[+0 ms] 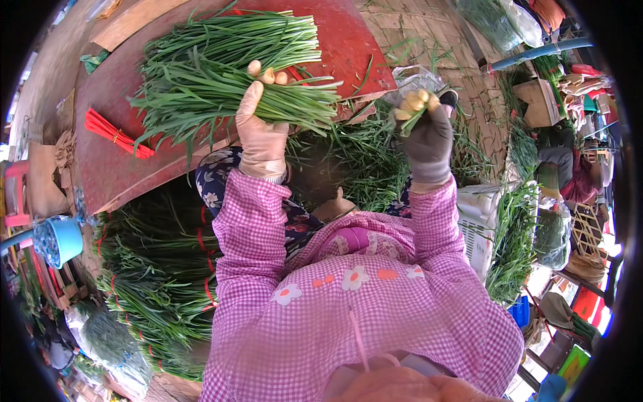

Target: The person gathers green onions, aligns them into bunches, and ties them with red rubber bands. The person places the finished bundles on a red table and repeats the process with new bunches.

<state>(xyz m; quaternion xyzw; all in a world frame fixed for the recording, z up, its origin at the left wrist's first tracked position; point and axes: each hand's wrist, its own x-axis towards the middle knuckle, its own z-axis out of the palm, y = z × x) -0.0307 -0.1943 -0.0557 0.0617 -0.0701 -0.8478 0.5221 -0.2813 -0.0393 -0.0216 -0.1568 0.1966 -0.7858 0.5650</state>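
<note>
My left hand [263,115], in a pale thin glove with the fingertips showing, grips a bunch of garlic chives [201,95] over the red board [166,173]. Behind it, a larger heap of chives [236,40] lies on the board, pale stem ends to the right. To the right of the board, my right hand [426,125], in a grey glove with yellowish fingertips, is raised and closed around a few green chive blades [411,123]. A bundle of red ties [118,133] lies on the board's left part.
Loose chives [371,176] are heaped below, between my knees. Red-banded bundles [161,296] are stacked at lower left. A white plastic crate [474,221] with chives beside it stands at my right. A light blue bucket [65,241] is at far left. Another person [577,171] is at far right.
</note>
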